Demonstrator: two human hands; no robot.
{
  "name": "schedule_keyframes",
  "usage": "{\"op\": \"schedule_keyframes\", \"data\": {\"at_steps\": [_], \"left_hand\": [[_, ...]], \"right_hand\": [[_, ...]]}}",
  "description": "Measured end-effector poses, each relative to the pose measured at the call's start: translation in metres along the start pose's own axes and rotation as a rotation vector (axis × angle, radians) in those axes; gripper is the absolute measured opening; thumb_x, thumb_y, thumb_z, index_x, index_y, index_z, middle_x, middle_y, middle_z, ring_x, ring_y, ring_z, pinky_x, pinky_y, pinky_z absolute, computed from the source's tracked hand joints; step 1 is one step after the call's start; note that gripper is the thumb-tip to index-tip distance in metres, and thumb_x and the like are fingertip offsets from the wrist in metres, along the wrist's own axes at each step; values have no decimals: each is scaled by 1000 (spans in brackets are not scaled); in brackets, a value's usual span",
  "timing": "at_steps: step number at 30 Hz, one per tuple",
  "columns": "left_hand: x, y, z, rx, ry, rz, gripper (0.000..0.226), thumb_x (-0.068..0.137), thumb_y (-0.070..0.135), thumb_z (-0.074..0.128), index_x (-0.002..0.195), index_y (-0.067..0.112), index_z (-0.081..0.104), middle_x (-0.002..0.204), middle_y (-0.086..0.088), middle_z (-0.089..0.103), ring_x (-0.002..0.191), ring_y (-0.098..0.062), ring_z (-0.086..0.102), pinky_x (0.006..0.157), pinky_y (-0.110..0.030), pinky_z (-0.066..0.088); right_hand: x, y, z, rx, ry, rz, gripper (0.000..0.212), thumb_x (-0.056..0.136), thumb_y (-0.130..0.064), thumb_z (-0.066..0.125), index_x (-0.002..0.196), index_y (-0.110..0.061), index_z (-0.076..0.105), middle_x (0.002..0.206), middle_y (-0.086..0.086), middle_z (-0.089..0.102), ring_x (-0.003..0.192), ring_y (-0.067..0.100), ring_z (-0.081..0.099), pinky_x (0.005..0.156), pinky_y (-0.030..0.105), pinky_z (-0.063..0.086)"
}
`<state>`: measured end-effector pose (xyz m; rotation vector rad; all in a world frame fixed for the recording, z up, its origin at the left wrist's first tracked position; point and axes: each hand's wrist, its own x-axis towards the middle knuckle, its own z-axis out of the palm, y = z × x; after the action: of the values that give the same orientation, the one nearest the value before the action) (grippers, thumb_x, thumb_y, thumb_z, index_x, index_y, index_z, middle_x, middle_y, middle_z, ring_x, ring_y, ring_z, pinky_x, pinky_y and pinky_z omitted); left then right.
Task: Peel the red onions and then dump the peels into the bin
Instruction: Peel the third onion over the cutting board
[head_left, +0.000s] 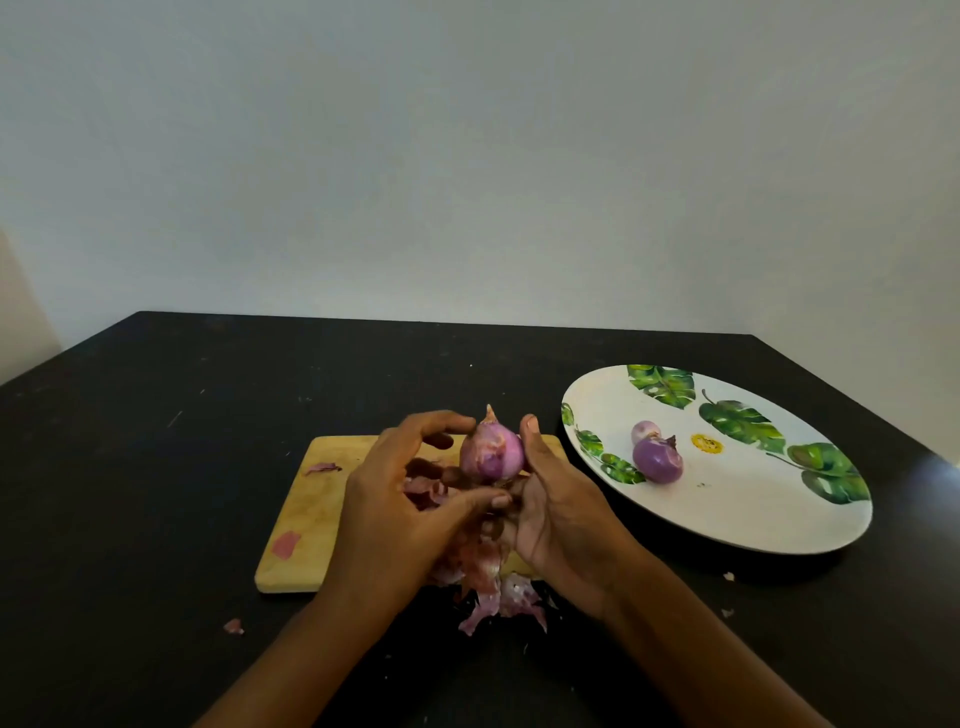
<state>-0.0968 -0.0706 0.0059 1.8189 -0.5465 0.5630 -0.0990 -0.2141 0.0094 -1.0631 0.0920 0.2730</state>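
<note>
Red onion (492, 451): held above the cutting board (311, 519), between both hands; long axis upright, pointed neck at 12 o'clock, root end at 6 o'clock
Surface: pale purple and glossy; thin dry shreds cling near the neck; judged partly peeled
Right hand (561, 509): at the onion's 4 o'clock; thumb up its right flank, fingers curled beneath; grips it
Left hand (395, 499): at its 8 o'clock; index tip by the neck, thumb tip at the root end; whether it pinches skin cannot be told
Key relation: both hands equally near; the right steadies, so the left likely strips
Peels (493, 587): heap at 6 o'clock, spilling off the board onto the table (156, 467)
Plate (727, 499): at 3 o'clock; two peeled onions (657, 460) close together on it
Bin: not in view
</note>
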Motion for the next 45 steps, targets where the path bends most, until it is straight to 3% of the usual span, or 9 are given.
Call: {"op": "schedule_keyframes", "data": {"at_steps": [4, 8, 12, 16, 25, 29, 36, 45], "left_hand": [[0, 0, -1, 36, 17, 87, 44, 63, 43, 75, 101, 45, 54, 107, 26, 56, 97, 1, 56, 77, -7, 44], [1, 3, -2, 108, 1, 175, 38, 68, 44, 68, 104, 39, 54, 103, 20, 57, 95, 0, 55, 79, -9, 44], [1, 4, -3, 155, 63, 269, 26, 73, 36, 67, 97, 26, 63, 100, 15, 61, 95, 0, 56, 84, -11, 44], [-2, 2, -2, 63, 125, 266, 19, 78, 26, 64, 92, 16, 71, 100, 10, 67, 96, 1, 62, 85, -11, 45], [-4, 0, -1, 97, 179, 336, 20, 81, 20, 63, 97, 11, 69, 100, 1, 68, 96, -1, 64, 86, -15, 49], [-4, -4, -2, 108, 232, 307, 18, 81, 19, 62, 97, 11, 67, 96, -1, 70, 92, -1, 65, 80, -15, 51], [-4, 8, -1, -36, 272, 185, 20, 83, 27, 59, 98, 16, 67, 94, 12, 67, 87, 1, 66, 75, -14, 52], [-5, 4, 0, 201, 253, 324, 24, 80, 24, 63, 91, 5, 71, 95, 1, 67, 92, -3, 63, 82, -9, 48]], "right_hand": [[0, 1, 0, -54, 10, 20, 74, 77, -57, 50, 127, -3, 54, 116, 24, 66, 109, 33, 65, 100, 47, 48], [-1, 3, 1, -76, -2, -21, 64, 81, -47, 56, 126, -1, 55, 116, 24, 66, 110, 34, 64, 98, 49, 49], [-6, -1, 4, 27, -19, -79, 55, 79, -34, 58, 121, 1, 58, 115, 25, 66, 97, 30, 66, 80, 36, 59], [-8, -3, 7, 76, -5, -110, 52, 77, -29, 59, 119, 1, 58, 113, 25, 66, 85, 25, 69, 73, 33, 60], [-12, -2, 13, 176, 11, -146, 46, 78, -21, 61, 117, 3, 58, 113, 23, 67, 92, 27, 71, 72, 32, 60], [-16, -4, 16, 247, -33, -181, 44, 75, -18, 62, 113, 3, 58, 104, 19, 71, 90, 26, 72, 71, 30, 60], [-19, -5, 20, 257, -62, -190, 47, 75, -18, 61, 118, 2, 56, 105, 17, 72, 92, 25, 72, 69, 28, 59], [-18, 0, 20, 227, -38, -225, 41, 76, -12, 62, 114, -1, 55, 104, 18, 72, 94, 27, 71, 70, 29, 59]]}}
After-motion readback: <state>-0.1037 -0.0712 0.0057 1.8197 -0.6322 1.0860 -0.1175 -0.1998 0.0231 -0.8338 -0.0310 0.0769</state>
